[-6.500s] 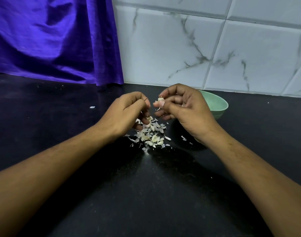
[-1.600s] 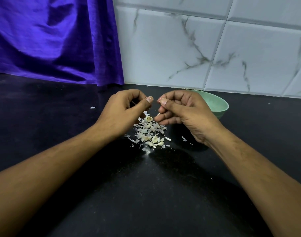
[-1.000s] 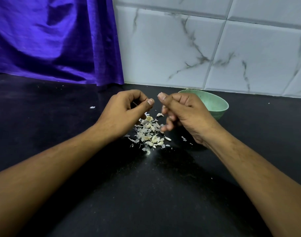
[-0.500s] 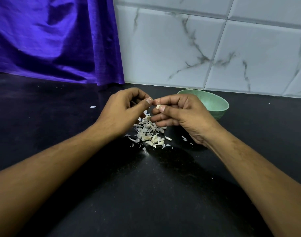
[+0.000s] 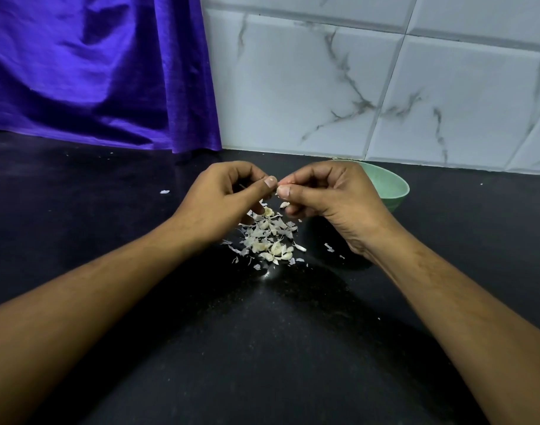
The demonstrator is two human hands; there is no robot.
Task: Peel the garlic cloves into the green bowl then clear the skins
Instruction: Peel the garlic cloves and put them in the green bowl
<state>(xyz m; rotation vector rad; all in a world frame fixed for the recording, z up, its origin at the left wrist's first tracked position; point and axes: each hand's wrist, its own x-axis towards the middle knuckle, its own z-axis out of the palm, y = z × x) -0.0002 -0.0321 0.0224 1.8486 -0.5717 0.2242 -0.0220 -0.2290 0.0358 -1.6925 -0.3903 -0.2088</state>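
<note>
Cloth (image 5: 94, 72), purple and glossy, hangs far left behind the black countertop (image 5: 262, 348), where one stray flake (image 5: 164, 192) lies well apart from the left hand (image 5: 222, 204). That hand is curled, its thumb tip just beside the garlic clove (image 5: 282, 181); whether it grips the clove I cannot tell. Below both hands lies the pile of garlic skins (image 5: 267, 237), the right hand (image 5: 327, 197) pinches the clove between thumb and forefinger, and the green bowl (image 5: 394, 187) sits just behind that hand.
</note>
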